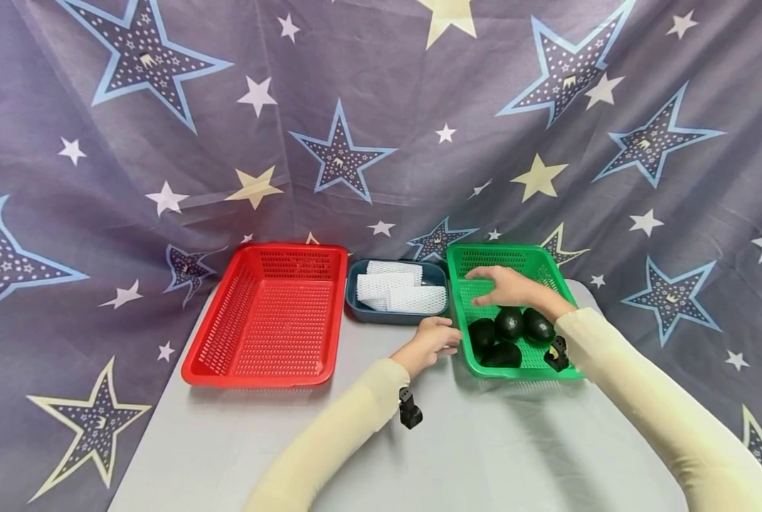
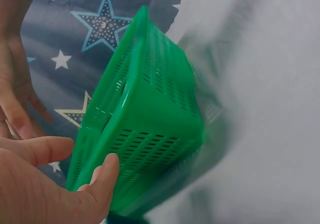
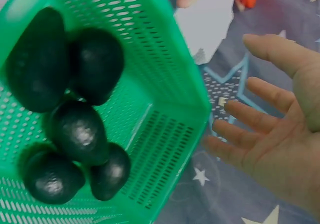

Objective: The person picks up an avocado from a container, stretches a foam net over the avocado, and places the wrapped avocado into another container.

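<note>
A green basket [image 1: 528, 372] stands on the right of the table. Several dark avocados [image 1: 509, 324] lie in its near part; the right wrist view shows these avocados [image 3: 80, 131] bunched together. My right hand [image 1: 509, 286] is over the basket's far half, fingers spread and holding nothing; that hand [image 3: 272, 119] appears bare-palmed in the right wrist view. Just outside the basket's left side is my left hand [image 1: 428, 343], its fingers loosely extended. In the left wrist view the left hand [image 2: 55, 179] is close to the green rim; whether it touches I cannot tell.
Between the baskets, a dark blue tray [image 1: 393, 319] holds several white foam net sleeves [image 1: 417, 299]. An open red basket [image 1: 284, 331] stands on the left. Behind the light grey table [image 1: 470, 448] hangs a star-patterned cloth [image 1: 381, 92].
</note>
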The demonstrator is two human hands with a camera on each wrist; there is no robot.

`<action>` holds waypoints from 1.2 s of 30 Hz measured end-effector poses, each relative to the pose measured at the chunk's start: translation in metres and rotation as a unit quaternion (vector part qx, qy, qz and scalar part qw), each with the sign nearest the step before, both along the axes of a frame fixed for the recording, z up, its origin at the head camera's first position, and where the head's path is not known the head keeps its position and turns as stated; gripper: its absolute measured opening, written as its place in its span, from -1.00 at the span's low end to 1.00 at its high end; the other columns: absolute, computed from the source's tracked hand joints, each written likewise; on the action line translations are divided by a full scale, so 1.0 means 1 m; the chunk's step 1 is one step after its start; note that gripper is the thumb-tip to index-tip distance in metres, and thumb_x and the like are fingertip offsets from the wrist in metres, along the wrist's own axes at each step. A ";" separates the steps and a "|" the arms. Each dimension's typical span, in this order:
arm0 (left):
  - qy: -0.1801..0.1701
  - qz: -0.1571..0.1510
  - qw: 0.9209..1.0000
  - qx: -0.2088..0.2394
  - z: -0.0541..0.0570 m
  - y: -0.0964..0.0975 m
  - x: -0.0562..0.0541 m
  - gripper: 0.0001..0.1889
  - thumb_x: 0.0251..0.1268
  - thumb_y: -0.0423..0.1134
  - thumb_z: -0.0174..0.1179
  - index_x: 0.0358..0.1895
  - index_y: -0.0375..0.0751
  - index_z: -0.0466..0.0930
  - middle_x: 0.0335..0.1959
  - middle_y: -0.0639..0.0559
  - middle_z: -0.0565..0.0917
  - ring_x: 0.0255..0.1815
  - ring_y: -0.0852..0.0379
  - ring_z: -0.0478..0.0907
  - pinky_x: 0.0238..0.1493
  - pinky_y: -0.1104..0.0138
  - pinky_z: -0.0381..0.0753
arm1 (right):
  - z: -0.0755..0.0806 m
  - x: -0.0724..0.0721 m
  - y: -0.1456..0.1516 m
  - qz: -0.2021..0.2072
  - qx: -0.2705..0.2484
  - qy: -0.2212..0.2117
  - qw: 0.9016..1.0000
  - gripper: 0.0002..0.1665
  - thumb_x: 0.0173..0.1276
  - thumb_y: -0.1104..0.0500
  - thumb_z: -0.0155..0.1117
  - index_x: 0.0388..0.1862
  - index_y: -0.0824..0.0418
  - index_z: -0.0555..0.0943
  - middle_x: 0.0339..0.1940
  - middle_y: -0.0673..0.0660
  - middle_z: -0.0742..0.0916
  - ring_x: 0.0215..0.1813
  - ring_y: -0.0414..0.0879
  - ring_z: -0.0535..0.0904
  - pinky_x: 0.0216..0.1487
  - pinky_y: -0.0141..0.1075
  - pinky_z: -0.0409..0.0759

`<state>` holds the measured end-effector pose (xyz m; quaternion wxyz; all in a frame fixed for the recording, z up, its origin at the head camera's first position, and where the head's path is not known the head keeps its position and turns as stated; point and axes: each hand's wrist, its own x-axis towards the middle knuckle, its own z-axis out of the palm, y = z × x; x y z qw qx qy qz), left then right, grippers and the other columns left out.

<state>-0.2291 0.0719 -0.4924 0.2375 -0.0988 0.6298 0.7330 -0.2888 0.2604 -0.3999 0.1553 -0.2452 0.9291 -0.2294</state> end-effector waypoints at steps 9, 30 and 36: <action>-0.019 0.019 1.000 0.005 -0.007 0.008 -0.004 -0.45 0.19 -0.62 0.21 0.31 -0.44 0.42 -0.35 -0.09 0.55 -0.15 -0.05 0.66 0.16 0.08 0.69 | -0.014 -0.005 0.002 0.016 0.057 -0.045 0.997 -0.29 0.35 0.13 0.43 0.39 0.38 0.45 0.41 0.47 0.51 0.41 0.39 0.42 0.30 0.20 0.52; 0.004 0.030 0.999 -0.041 -0.013 0.018 -0.003 -0.53 0.15 -0.61 0.28 0.17 -0.36 0.57 -0.21 -0.13 0.65 -0.39 0.11 0.65 0.06 0.08 0.74 | -0.041 -0.007 -0.001 0.038 0.119 -0.094 0.988 -0.23 0.22 0.16 0.54 0.37 0.36 0.48 0.44 0.42 0.48 0.47 0.38 0.36 0.34 0.16 0.51; 0.005 0.036 0.998 -0.054 -0.015 0.019 -0.003 -0.56 0.14 -0.60 0.31 0.13 -0.32 0.58 -0.30 -0.09 0.66 -0.45 0.15 0.63 -0.05 0.15 0.78 | -0.052 -0.003 -0.002 0.037 0.122 -0.102 0.987 -0.23 0.16 0.19 0.58 0.34 0.34 0.50 0.44 0.42 0.49 0.43 0.37 0.40 0.26 0.09 0.59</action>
